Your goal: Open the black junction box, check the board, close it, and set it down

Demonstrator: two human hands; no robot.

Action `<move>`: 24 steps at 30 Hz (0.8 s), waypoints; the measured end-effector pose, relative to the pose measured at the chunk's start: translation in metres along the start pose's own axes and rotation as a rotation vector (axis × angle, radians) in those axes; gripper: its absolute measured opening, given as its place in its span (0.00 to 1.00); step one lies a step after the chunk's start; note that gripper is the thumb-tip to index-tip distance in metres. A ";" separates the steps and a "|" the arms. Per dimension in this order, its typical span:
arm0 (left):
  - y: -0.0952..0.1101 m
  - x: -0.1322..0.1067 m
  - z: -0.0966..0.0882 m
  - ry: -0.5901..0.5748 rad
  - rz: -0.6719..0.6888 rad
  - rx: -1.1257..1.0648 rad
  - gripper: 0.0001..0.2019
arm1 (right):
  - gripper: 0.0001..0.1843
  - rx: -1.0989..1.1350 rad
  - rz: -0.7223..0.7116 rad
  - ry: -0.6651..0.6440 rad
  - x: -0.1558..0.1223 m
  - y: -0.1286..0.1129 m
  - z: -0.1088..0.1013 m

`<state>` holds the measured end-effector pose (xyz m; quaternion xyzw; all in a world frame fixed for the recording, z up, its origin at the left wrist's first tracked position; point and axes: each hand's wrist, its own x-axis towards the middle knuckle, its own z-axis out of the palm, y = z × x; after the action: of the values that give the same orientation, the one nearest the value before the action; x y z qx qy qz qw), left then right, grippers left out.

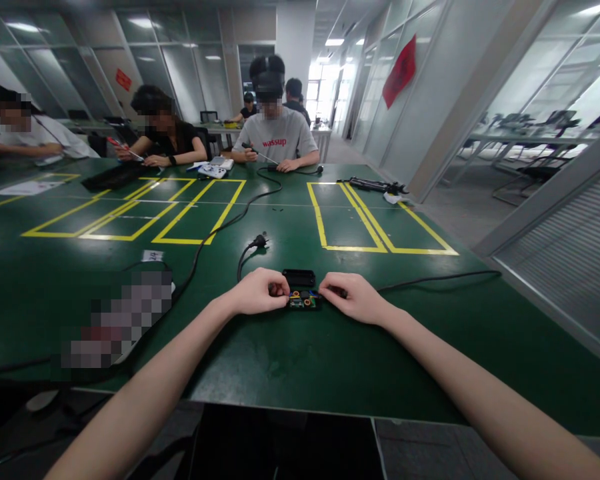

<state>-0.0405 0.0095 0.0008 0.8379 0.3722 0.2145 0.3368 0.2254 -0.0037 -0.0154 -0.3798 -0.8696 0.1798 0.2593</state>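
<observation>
An opened power adapter (pixel 304 301) lies on the green table, with its circuit board, copper coils and coloured wires showing. My left hand (pixel 261 291) is closed at its left end, thumb and forefinger pinched against the edge. At the opposite end my right hand (pixel 353 297) pinches it too, the fingers partly curled under. Just behind the board sits a black casing half (pixel 299 277), hollow side up. A black cord with a plug (pixel 260 241) curves away behind my left hand. Exactly what each fingertip presses on is too small to make out.
Yellow tape rectangles (pixel 350 249) mark the green table (pixel 280 363). A blurred-out power strip (pixel 125 320) lies left, with a black cable (pixel 230 220) running across. A thin cable (pixel 445 277) stretches right. Several people work across the table; a black tripod-like object (pixel 375 185) lies far right.
</observation>
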 end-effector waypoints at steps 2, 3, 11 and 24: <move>0.000 0.000 -0.001 -0.007 -0.001 -0.019 0.04 | 0.12 -0.005 0.021 -0.006 0.001 0.002 0.001; 0.000 0.001 -0.001 -0.012 -0.003 -0.035 0.05 | 0.12 -0.003 0.031 -0.012 0.001 0.002 0.001; -0.005 0.002 -0.002 0.025 -0.003 -0.048 0.05 | 0.12 0.037 0.082 -0.009 0.002 0.002 0.003; -0.004 0.001 0.000 -0.024 0.003 -0.066 0.02 | 0.08 -0.080 0.077 0.015 0.004 -0.003 0.008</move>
<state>-0.0412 0.0120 -0.0021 0.8294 0.3594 0.2171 0.3685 0.2167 -0.0039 -0.0190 -0.4245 -0.8587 0.1521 0.2434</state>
